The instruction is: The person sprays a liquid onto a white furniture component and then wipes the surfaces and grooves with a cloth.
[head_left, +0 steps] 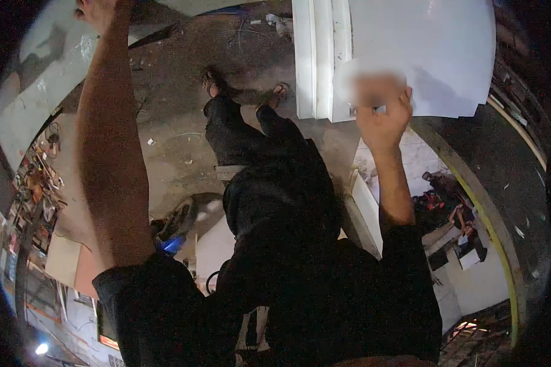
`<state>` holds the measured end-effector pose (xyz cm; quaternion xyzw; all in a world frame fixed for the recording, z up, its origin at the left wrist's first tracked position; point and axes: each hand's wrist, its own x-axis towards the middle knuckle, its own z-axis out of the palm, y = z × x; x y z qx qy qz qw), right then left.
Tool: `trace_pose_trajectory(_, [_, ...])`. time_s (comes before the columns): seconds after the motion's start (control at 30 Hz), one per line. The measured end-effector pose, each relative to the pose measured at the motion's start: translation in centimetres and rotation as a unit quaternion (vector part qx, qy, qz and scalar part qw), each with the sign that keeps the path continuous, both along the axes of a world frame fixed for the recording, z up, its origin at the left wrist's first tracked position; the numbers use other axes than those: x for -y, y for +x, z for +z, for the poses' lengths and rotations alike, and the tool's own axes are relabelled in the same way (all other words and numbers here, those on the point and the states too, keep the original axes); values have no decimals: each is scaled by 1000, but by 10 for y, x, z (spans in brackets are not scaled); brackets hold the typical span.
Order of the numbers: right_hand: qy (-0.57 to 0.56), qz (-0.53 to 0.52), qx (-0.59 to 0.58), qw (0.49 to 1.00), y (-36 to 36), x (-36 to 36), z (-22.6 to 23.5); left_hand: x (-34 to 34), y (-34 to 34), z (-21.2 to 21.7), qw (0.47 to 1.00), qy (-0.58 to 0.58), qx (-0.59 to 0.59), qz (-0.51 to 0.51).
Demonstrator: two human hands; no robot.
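Observation:
My left arm reaches up the left side of the view, and my left hand (99, 11) is cut off by the top edge. Most of its fingers are out of sight; it is nearest to a pale flat sheet (49, 92) at the upper left. In front of white panels (447, 55) at the upper right is my right hand (383, 119). Its fingers are bent and closed in, partly lost in a blurred patch. What they hold, if anything, cannot be made out. The panels appear layered, with several stepped edges along their left side.
My legs and sandalled feet (280, 90) are over a brown, dirty floor (171, 116) with small scraps. Cluttered items (40, 177) lie at the far left. A yellow-edged strip (490, 220) curves down the right, beside dark objects (441, 189). A blue object (172, 244) is near my left elbow.

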<state>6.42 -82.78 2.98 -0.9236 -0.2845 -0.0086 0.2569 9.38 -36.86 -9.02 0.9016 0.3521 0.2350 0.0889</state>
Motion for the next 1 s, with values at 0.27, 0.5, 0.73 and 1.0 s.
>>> trace_pose_trajectory(0.27, [30, -1, -7, 1000, 8, -13, -5, -6, 1, -7, 1000, 15, -8, 3])
trace_pose_trajectory(0.5, [37, -4, -17, 999, 1, -9, -3, -11, -2, -8, 999, 39, -23, 21])
trace_pose_trajectory(0.73, [-25, -6, -27, 999, -19, 1, 6, -45, -7, -56, 988, 139, 44, 52])
trace_pose_trajectory(1.0, [6, -16, 2, 1000, -18, -8, -5, 7, 2, 5, 999, -21, -25, 0])
